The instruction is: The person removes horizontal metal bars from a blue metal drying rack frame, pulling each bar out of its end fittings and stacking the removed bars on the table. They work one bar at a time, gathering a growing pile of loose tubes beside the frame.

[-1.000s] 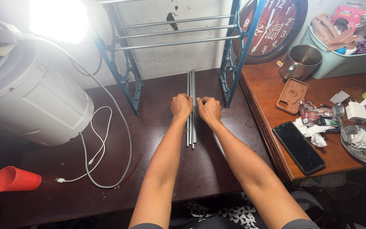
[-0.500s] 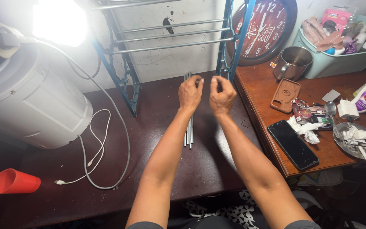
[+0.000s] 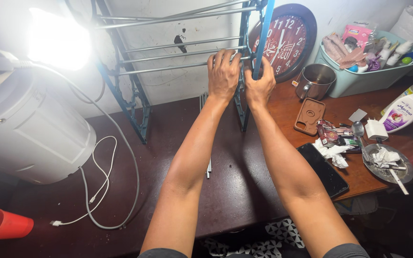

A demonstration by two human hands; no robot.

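Observation:
A blue-framed rack (image 3: 137, 107) with grey metal rods stands at the back of a dark table (image 3: 235, 191). My left hand (image 3: 223, 74) is closed over a grey rod (image 3: 168, 68) near the rack's right upright. My right hand (image 3: 260, 87) grips the blue upright (image 3: 263, 36) right beside it. The two hands touch each other. Several loose grey rods (image 3: 208, 168) lie on the table under my left forearm, mostly hidden by it.
A white drum-shaped appliance (image 3: 25, 129) with a white cable (image 3: 102, 191) sits at left, a red cup (image 3: 1, 224) at the front left. At right: a round clock (image 3: 285, 43), metal mug (image 3: 315, 80), phone (image 3: 322, 169), lotion bottle (image 3: 405, 111), tub of items (image 3: 374, 71), metal dish (image 3: 388, 162).
Both hands have risen from the loose rods on the table, moved away from me and taken hold of the rack's rod and right upright. The camera view has tilted up.

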